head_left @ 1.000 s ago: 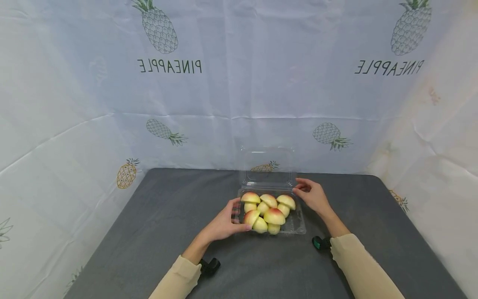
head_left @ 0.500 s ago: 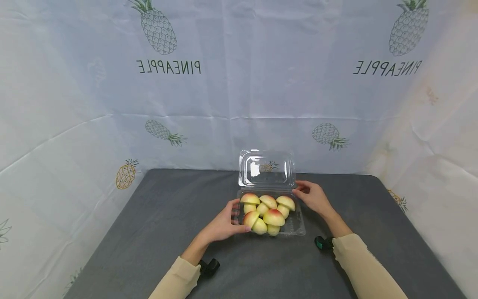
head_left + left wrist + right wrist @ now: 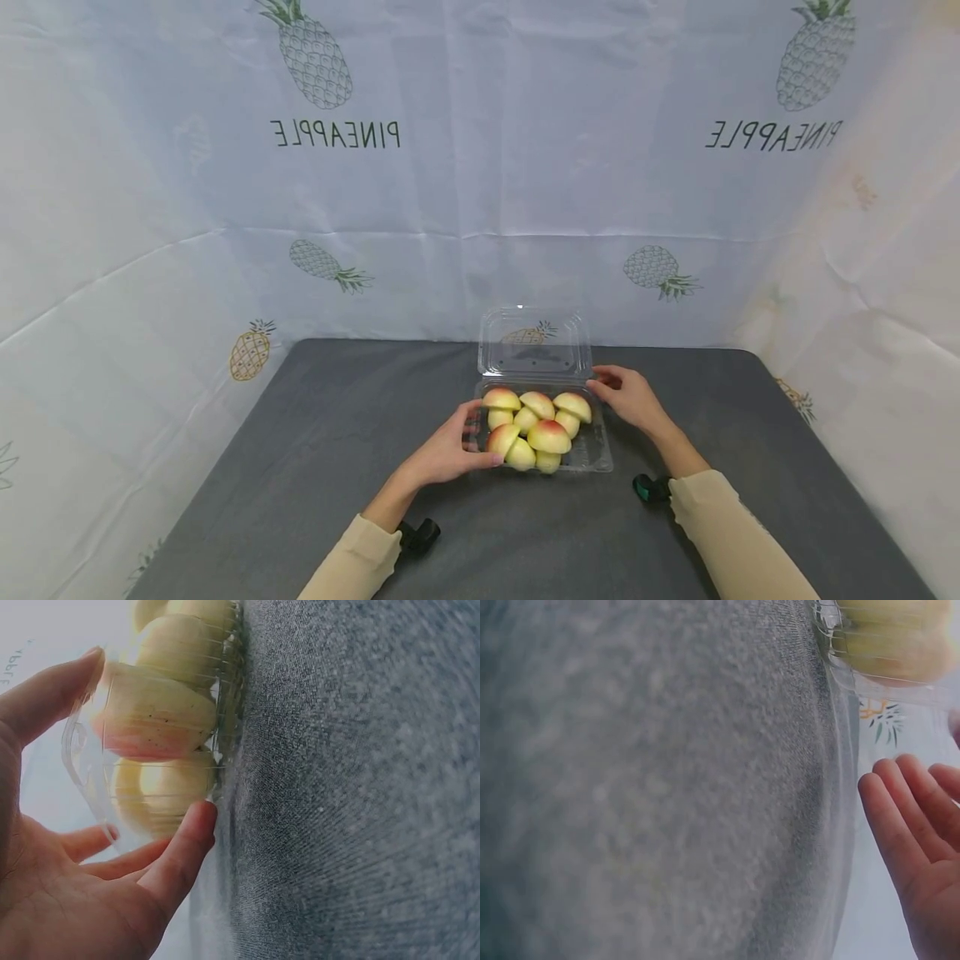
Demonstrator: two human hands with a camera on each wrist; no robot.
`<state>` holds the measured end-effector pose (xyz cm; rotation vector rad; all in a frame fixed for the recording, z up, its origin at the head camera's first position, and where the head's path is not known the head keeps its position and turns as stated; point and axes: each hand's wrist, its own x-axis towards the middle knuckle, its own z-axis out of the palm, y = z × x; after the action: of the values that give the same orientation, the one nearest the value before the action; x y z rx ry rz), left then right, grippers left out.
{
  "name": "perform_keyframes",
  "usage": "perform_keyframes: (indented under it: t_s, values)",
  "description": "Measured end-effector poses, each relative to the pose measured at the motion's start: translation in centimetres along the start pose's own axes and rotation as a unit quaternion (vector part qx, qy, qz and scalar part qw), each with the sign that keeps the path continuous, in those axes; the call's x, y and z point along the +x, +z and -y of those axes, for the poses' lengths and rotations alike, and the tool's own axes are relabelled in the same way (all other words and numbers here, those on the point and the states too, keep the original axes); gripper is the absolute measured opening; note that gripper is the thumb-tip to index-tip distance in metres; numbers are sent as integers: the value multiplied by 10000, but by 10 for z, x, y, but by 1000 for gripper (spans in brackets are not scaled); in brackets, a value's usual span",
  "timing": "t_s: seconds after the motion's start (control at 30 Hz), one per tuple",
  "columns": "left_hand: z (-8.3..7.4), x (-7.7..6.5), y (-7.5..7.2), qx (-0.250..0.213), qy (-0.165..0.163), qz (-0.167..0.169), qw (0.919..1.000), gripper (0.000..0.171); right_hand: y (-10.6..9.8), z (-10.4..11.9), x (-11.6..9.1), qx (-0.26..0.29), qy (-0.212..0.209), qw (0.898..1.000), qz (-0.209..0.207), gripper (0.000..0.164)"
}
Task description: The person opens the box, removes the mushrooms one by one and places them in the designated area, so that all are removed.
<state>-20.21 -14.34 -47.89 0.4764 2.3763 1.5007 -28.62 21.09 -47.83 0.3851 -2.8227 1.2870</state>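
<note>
A clear plastic clamshell container (image 3: 596,454) sits on the dark tabletop, its lid (image 3: 536,358) raised at the back. Inside are several mushroom-shaped pieces (image 3: 550,437), pale yellow with red-tinged caps. My left hand (image 3: 448,446) holds the container's left side; in the left wrist view the thumb is at the rim and fingertips (image 3: 199,819) lie against the ribbed wall. By the back right corner, near the hinge, is my right hand (image 3: 628,398). Its fingers (image 3: 892,817) extend fairly straight beside the container in the right wrist view, holding nothing.
A dark grey cloth (image 3: 360,400) covers the table. White fabric (image 3: 465,167) printed with pineapples hangs behind and at both sides, close to the table's back edge. Black devices (image 3: 420,537) are strapped to both wrists.
The lid's top edge has come down slightly, and its tilt and reflections differ. My right hand has shifted very little; my left hand keeps its hold on the container.
</note>
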Motion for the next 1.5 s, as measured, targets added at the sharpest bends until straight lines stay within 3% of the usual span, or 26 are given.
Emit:
perform_keyframes:
  t_s: [0.5,1.07,1.5]
  values:
    - [-2,0,-4,-49,-38,33,10000,98,-14,15,-18,-382,-337,9984,-260,44]
    - [-1,1,-4,-139,-59,-22,9999,99,-15,55,-47,-193,-1270,9896,-646,32]
    - [-1,-1,-1,-74,-178,18,9998,100,2,63,-66,43,-1506,9880,-343,32]
